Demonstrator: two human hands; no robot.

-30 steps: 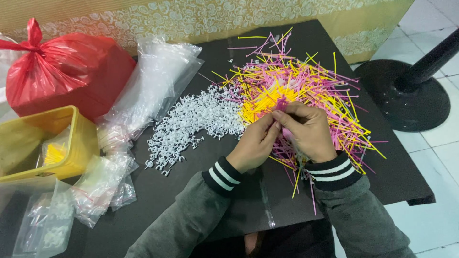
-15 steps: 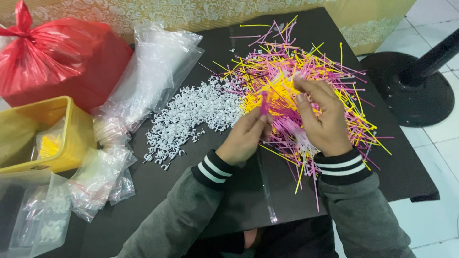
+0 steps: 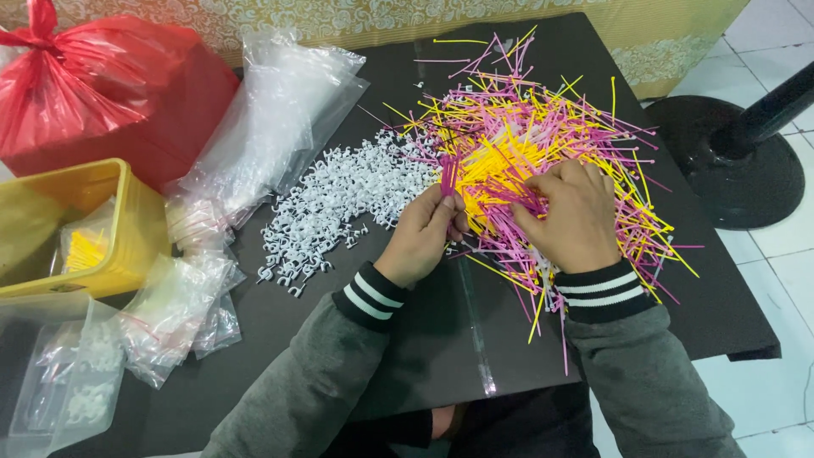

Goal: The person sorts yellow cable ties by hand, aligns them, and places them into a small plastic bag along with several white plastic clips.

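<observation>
Left hand (image 3: 421, 239) fingers pinched shut on a small bundle of pink ties (image 3: 447, 176), upright, ends level. Right hand (image 3: 570, 214) lies on the tie pile (image 3: 543, 136) at 3 o'clock, fingers curled into it; grip unclear. White clips (image 3: 331, 208) heaped apart at 9 o'clock.

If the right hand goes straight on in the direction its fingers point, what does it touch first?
The right hand points left across the pile, so it probably meets the yellow ties first, then the left hand; depth is unclear.

Two hands (image 3: 424, 233), one red bag (image 3: 102, 93)
</observation>
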